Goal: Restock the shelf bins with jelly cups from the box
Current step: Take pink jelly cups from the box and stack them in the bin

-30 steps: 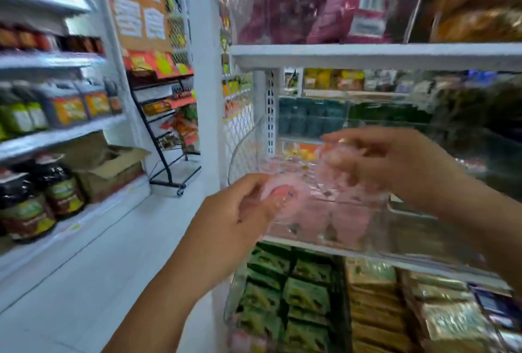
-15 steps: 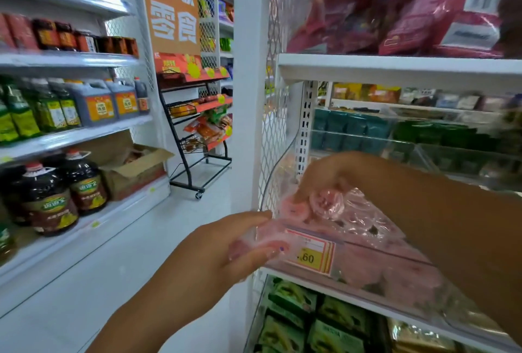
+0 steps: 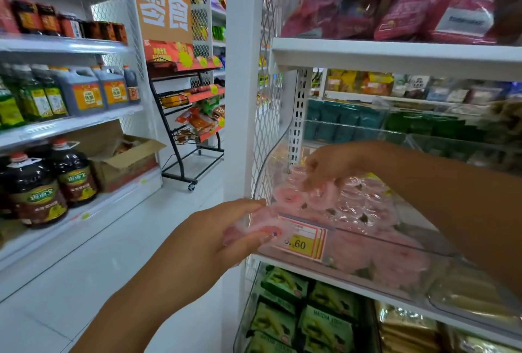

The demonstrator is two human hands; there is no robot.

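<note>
A clear plastic shelf bin [image 3: 389, 242] on the middle right shelf holds several pink jelly cups [image 3: 364, 205]. My right hand [image 3: 330, 166] reaches into the bin from the right, its curled fingertips pinching a pink jelly cup [image 3: 322, 195] on top of the pile at the bin's left end. My left hand [image 3: 223, 236] stays just outside the bin's front left corner and grips pink jelly cups [image 3: 260, 228] between thumb and fingers. An open cardboard box [image 3: 124, 160] sits on the low shelf across the aisle at the left.
A yellow and red price tag [image 3: 302, 241] hangs on the bin front. Green snack packs [image 3: 299, 316] fill the shelf below, red bags [image 3: 395, 2] the shelf above. A white post [image 3: 243, 98] stands left of the bin. Oil bottles [image 3: 39, 188] and a black wheeled rack [image 3: 192, 126] line the aisle.
The view swung and moved closer to the bin. My right hand went down into the bin's left end onto the pile. My left hand stayed by the front corner with its cups.
</note>
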